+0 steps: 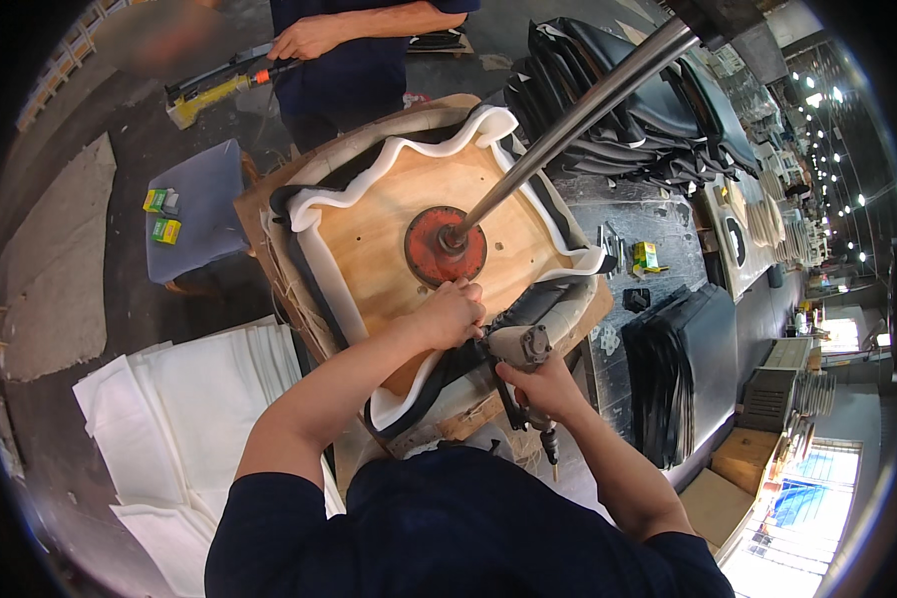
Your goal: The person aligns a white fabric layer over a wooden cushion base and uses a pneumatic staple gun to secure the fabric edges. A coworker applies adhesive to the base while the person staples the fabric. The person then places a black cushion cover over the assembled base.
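Cluttered workshop, right hand gripping staple gun, nose toward seat board

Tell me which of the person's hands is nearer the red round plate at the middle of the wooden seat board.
Left. The left hand presses the black cover at the board's near edge, just below the red plate. The right hand is farther down, holding the pneumatic stapler.

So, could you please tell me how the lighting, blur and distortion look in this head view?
Head view: strong fisheye bending, with the steel rod curving and black corners around the rim; bright windows at lower right blow out; ceiling lights glare at upper right; the upper left corner is smeared; the left hand, right hand and staple gun stay sharp.
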Action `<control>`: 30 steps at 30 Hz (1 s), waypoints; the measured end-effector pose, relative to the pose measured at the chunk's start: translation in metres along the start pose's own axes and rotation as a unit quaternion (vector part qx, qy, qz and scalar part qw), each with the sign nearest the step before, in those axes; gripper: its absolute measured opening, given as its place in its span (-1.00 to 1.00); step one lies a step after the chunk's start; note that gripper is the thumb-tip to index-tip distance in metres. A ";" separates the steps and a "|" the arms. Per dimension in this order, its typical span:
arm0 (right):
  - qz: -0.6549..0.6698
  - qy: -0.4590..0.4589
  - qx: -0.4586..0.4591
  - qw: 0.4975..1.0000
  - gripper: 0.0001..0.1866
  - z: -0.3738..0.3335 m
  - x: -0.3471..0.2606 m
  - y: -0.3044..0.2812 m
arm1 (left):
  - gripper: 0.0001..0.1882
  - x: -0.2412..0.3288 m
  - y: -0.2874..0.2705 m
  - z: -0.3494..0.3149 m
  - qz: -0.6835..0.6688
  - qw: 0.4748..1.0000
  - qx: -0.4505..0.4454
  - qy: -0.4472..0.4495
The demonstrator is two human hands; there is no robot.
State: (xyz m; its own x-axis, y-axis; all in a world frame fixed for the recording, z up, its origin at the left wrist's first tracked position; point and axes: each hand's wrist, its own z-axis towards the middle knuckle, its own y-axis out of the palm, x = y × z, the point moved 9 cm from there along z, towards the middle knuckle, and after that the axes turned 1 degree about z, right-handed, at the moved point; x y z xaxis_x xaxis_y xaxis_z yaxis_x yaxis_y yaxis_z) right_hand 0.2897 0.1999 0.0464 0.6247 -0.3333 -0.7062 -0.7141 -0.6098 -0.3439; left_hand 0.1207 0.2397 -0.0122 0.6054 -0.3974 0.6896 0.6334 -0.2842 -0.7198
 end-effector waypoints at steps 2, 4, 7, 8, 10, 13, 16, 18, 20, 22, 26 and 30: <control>-0.036 0.018 -0.005 0.999 -0.61 0.001 -0.001 0.001 | -0.84 0.003 -0.001 -0.001 0.003 1.000 0.020 -0.019; -0.050 0.024 -0.008 0.998 -0.60 0.002 -0.002 0.004 | -0.82 0.003 -0.001 -0.002 -0.005 0.999 0.038 -0.032; -0.070 0.013 0.001 0.997 -0.60 0.006 -0.002 0.009 | -0.82 0.002 0.002 -0.001 -0.019 0.998 0.050 -0.039; -0.101 0.008 0.009 0.995 -0.60 0.011 -0.003 0.008 | -0.82 0.002 0.003 0.002 -0.017 0.998 0.050 -0.039; -0.134 0.021 0.012 0.991 -0.61 0.011 -0.010 0.013 | -0.85 0.001 0.009 0.000 -0.004 0.998 0.054 -0.037; -0.133 0.005 0.029 0.991 -0.57 0.003 -0.020 0.014 | -0.94 -0.007 0.002 0.003 -0.008 0.996 0.092 -0.006; -0.058 -0.050 0.051 0.996 -0.47 -0.021 -0.001 0.011 | -0.92 -0.021 -0.010 -0.001 -0.086 0.987 0.139 0.002; -0.003 -0.057 0.079 0.995 -0.35 -0.051 0.033 0.007 | -0.85 -0.024 -0.027 -0.011 -0.133 0.977 0.160 -0.047; 0.062 -0.007 0.074 0.995 -0.28 -0.080 0.054 0.007 | -0.85 -0.020 -0.035 -0.033 -0.142 0.973 0.155 -0.091; 0.040 -0.056 0.122 0.990 -0.26 -0.095 0.068 0.002 | -0.83 0.002 -0.039 -0.047 -0.087 0.983 0.124 -0.101; 0.055 -0.060 0.159 0.984 -0.27 -0.114 0.097 -0.002 | -0.73 0.046 -0.014 -0.057 0.021 0.996 0.010 -0.084; 0.069 -0.053 0.161 0.983 -0.29 -0.124 0.115 0.003 | -0.49 0.083 0.026 -0.043 0.109 0.994 -0.030 -0.002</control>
State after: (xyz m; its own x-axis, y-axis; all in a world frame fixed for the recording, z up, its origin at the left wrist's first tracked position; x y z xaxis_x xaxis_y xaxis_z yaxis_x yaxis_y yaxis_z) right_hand 0.3985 0.0708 0.0410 0.4912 -0.3096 -0.8141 -0.8630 -0.2994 -0.4069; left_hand 0.1662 0.1616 0.0226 0.7278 -0.4512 0.5164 0.4565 -0.2432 -0.8558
